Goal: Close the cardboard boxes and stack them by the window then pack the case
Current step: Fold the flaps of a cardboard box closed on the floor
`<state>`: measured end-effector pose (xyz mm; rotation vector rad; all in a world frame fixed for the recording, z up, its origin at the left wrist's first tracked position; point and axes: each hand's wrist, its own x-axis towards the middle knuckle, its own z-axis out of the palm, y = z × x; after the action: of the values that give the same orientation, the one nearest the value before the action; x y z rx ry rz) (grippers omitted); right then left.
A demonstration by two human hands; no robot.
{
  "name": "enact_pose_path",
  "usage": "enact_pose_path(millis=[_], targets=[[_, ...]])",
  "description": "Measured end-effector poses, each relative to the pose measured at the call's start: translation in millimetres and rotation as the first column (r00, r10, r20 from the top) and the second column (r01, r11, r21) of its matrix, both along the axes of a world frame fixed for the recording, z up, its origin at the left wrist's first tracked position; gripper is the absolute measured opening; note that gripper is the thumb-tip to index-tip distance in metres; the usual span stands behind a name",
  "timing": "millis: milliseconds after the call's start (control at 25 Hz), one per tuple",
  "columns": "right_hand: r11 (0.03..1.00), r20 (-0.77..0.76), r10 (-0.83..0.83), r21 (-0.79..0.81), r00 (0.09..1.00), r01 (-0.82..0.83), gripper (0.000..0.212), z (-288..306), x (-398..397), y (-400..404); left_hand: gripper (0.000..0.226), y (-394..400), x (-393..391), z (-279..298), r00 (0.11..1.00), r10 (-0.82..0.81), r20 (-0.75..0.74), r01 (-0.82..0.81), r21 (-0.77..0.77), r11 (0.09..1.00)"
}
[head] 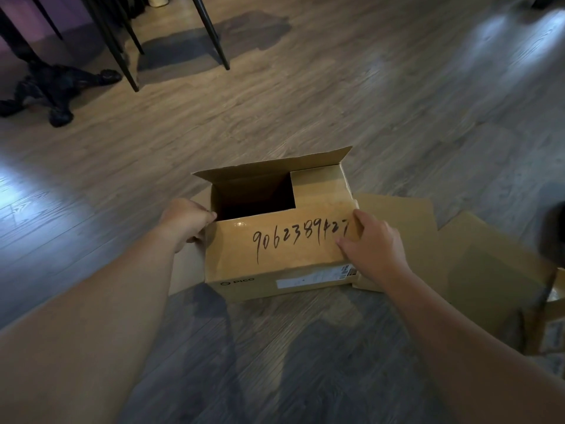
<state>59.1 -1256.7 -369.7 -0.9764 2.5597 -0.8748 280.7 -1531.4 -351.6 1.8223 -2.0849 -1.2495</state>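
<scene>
A brown cardboard box (275, 270) with a handwritten number on its near top flap sits on the wood floor in front of me. The near flap is folded down flat and the right end flap lies folded inside. The far flap stands up, and the left part of the box's top shows a dark opening. My left hand (186, 220) grips the left end flap at the box's left corner. My right hand (371, 241) presses flat on the right end of the near flap. Another cardboard box (477, 270) with flaps spread open lies to the right, partly out of view.
Black chair legs (211, 35) and an ornate black table base (52, 87) stand at the far left. A dark blurred object (553, 228) sits at the right edge. Wood floor stretches all around the box.
</scene>
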Motion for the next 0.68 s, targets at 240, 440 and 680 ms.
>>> enact_pose_path(millis=[240, 440, 680], targets=[[0.984, -0.022, 0.035, -0.172, 0.999, -0.038, 0.058, 0.9, 5.1, 5.8, 0.037, 9.1, -2.2, 8.4, 0.98, 0.01, -0.197, -0.004, 0.03, 1.0], [0.812, 0.3, 0.105, -0.577, 0.948, 0.093, 0.026, 5.2, -7.6, 23.7, 0.028, 3.5, 12.6, 29.4, 0.973, 0.102, -0.205, -0.074, 0.14, 0.987], [0.761, 0.554, 0.29, -0.628, 0.78, 0.163, 0.025, 22.8, -12.4, 26.0, 0.026, 8.6, 33.1, 57.0, 0.967, 0.069, -0.246, 0.037, 0.403, 0.914]])
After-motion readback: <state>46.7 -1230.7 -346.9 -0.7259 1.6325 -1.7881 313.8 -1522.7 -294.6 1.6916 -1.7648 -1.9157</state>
